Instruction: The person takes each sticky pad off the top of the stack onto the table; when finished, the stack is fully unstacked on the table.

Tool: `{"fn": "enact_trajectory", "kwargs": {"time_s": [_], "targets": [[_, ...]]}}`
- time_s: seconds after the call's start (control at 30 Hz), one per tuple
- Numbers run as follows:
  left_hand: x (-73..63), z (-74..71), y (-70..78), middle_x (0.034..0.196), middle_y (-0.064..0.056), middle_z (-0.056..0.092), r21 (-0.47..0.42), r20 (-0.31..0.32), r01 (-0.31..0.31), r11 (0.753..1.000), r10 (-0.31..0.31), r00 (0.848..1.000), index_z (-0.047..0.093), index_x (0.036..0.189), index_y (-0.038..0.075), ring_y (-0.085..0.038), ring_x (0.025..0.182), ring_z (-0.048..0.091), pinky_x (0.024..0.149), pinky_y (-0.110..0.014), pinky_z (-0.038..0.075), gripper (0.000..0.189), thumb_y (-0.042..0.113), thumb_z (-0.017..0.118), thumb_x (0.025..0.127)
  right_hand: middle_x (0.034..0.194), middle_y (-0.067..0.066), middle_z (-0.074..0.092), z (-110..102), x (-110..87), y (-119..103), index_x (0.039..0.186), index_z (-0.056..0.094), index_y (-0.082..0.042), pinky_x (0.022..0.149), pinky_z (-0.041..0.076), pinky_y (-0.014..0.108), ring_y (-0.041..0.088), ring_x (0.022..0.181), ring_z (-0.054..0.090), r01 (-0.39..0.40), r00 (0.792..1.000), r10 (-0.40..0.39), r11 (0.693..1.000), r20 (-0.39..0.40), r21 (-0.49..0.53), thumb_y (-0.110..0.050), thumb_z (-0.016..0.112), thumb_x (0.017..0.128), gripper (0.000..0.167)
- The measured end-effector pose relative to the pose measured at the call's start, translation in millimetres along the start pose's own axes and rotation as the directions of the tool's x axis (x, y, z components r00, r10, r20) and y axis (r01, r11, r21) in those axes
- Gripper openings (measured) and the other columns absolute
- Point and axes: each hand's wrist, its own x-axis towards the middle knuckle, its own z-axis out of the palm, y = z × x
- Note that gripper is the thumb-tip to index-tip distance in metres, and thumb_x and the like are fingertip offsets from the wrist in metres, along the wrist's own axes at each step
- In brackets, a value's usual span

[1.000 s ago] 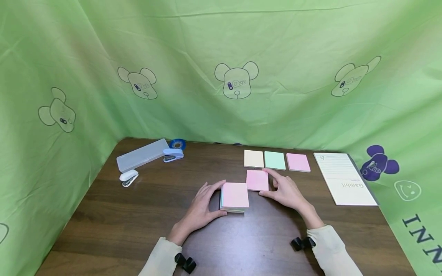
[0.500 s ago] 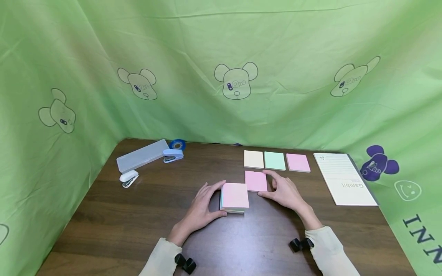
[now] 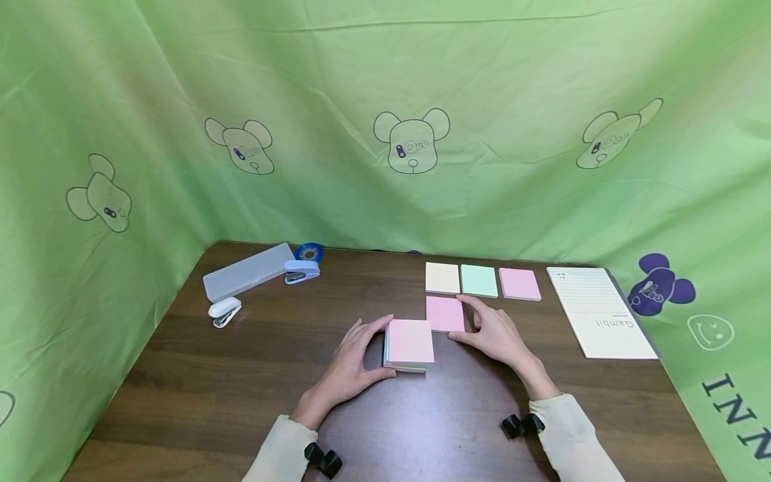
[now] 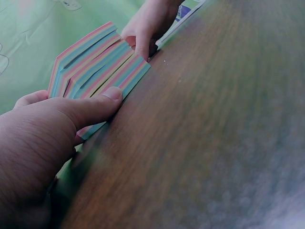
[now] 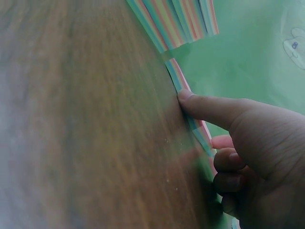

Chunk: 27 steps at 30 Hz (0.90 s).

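Observation:
A tall stack of sticky note pads (image 3: 410, 341), pink on top with striped coloured sides, stands at the middle of the table. My left hand (image 3: 348, 365) grips it from the left, thumb on the near side and fingers at the far side; the left wrist view shows the thumb (image 4: 112, 94) against the layered edges. Just behind and right of the stack lies a thin pink sticky note pad (image 3: 445, 314). My right hand (image 3: 495, 333) holds that pad at its right side between thumb and index finger. In the right wrist view the thumb (image 5: 188, 95) presses the pad's striped edge.
In a back row lie a cream pad (image 3: 442, 277), a green pad (image 3: 479, 280) and another pink pad (image 3: 521, 284). A lined notepad (image 3: 602, 311) is at right. At left are a pale case (image 3: 248, 271), blue tape (image 3: 310, 252), a blue stapler (image 3: 302, 270) and a white stapler (image 3: 225, 310).
The right hand has slid the thin pink pad slightly left, behind the stack's right corner. The left hand and the stack have stayed in place.

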Motion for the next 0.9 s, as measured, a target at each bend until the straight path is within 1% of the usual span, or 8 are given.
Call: {"fn": "enact_trajectory", "kwargs": {"time_s": [0.17, 0.3, 0.43, 0.57, 0.63, 0.67, 0.8, 0.9], "targets": [[-0.5, 0.4, -0.2, 0.158, 0.003, 0.060, 0.000, 0.002, 0.006, 1.000, -0.006, 1.000, 0.037, 0.173, 0.030, -0.023, 0.149, 0.054, 0.138, -0.059, 0.017, 0.104, 0.031, 0.097, 0.089, 0.071, -0.009, 0.045, 0, -0.7, -1, 0.156, 0.061, -0.009, 0.056, 0.029, 0.027, 0.007, 0.060, 0.031, -0.005, 1.000, 0.005, 1.000, 0.001, 0.003, -0.039, 0.095, 0.087, 0.082], [-0.4, 0.8, -0.4, 0.159, 0.002, 0.060, -0.001, 0.002, 0.005, 1.000, -0.005, 1.000, 0.036, 0.173, 0.030, -0.023, 0.150, 0.053, 0.138, -0.059, 0.017, 0.104, 0.030, 0.097, 0.089, 0.071, -0.010, 0.039, -1, -3.5, -3, 0.156, 0.060, -0.010, 0.059, 0.028, 0.026, 0.006, 0.063, 0.027, -0.007, 1.000, 0.007, 0.999, -0.003, 0.041, -0.035, 0.095, 0.088, 0.080], [0.3, 0.6, -0.5, 0.158, -0.001, 0.061, -0.011, 0.000, 0.000, 1.000, 0.000, 1.000, 0.035, 0.175, 0.025, -0.023, 0.151, 0.052, 0.138, -0.059, 0.017, 0.107, 0.028, 0.098, 0.089, 0.070, -0.012, 0.032, -4, -7.4, -10, 0.154, 0.062, -0.009, 0.062, 0.029, 0.027, 0.004, 0.064, 0.025, 0.003, 1.000, -0.001, 0.996, -0.021, 0.092, -0.028, 0.092, 0.093, 0.071], [0.4, 0.8, 0.5, 0.154, -0.004, 0.064, -0.015, -0.017, -0.005, 1.000, 0.005, 1.000, 0.034, 0.175, 0.020, -0.025, 0.150, 0.054, 0.138, -0.060, 0.019, 0.110, 0.026, 0.099, 0.086, 0.068, -0.014, 0.028, -9, -10.8, -23, 0.151, 0.064, -0.008, 0.063, 0.028, 0.027, 0.001, 0.063, 0.022, 0.035, 0.999, -0.030, 0.991, -0.044, 0.126, -0.021, 0.088, 0.096, 0.061], [0.2, 0.8, 1.0, 0.154, -0.004, 0.064, -0.014, -0.023, -0.003, 1.000, 0.003, 1.000, 0.034, 0.174, 0.022, -0.024, 0.149, 0.055, 0.137, -0.060, 0.020, 0.111, 0.026, 0.100, 0.086, 0.068, -0.016, 0.026, -10, -13.0, -30, 0.151, 0.066, -0.009, 0.069, 0.030, 0.028, 0.000, 0.063, 0.021, 0.058, 0.997, -0.052, 0.990, -0.051, 0.131, -0.022, 0.087, 0.097, 0.059], [0.2, 0.9, 1.3, 0.153, -0.004, 0.064, -0.009, -0.029, -0.008, 1.000, 0.008, 1.000, 0.035, 0.174, 0.021, -0.025, 0.148, 0.055, 0.137, -0.062, 0.021, 0.111, 0.025, 0.100, 0.085, 0.068, -0.017, 0.025, -10, -14.2, -33, 0.151, 0.066, -0.009, 0.071, 0.031, 0.029, 0.000, 0.063, 0.020, 0.068, 0.997, -0.061, 0.988, -0.051, 0.137, -0.023, 0.087, 0.097, 0.059], [0.4, 1.0, 1.4, 0.155, -0.003, 0.063, -0.004, -0.020, 0.011, 1.000, -0.011, 1.000, 0.038, 0.172, 0.022, -0.024, 0.150, 0.054, 0.138, -0.059, 0.019, 0.107, 0.026, 0.100, 0.085, 0.069, -0.018, 0.025, -8, -18.5, -47, 0.151, 0.068, -0.014, 0.078, 0.032, 0.033, 0.002, 0.067, 0.023, 0.094, 0.995, -0.091, 0.985, -0.030, 0.144, -0.029, 0.090, 0.095, 0.063], [1.0, 0.9, 1.8, 0.157, -0.002, 0.062, -0.002, -0.007, 0.031, 1.000, -0.031, 1.000, 0.040, 0.171, 0.022, -0.024, 0.152, 0.052, 0.139, -0.057, 0.017, 0.104, 0.027, 0.100, 0.086, 0.071, -0.019, 0.027, -6, -20.8, -58, 0.152, 0.068, -0.016, 0.073, 0.031, 0.032, 0.006, 0.071, 0.026, 0.106, 0.994, -0.108, 0.983, 0.008, 0.151, -0.035, 0.094, 0.089, 0.071]]}}
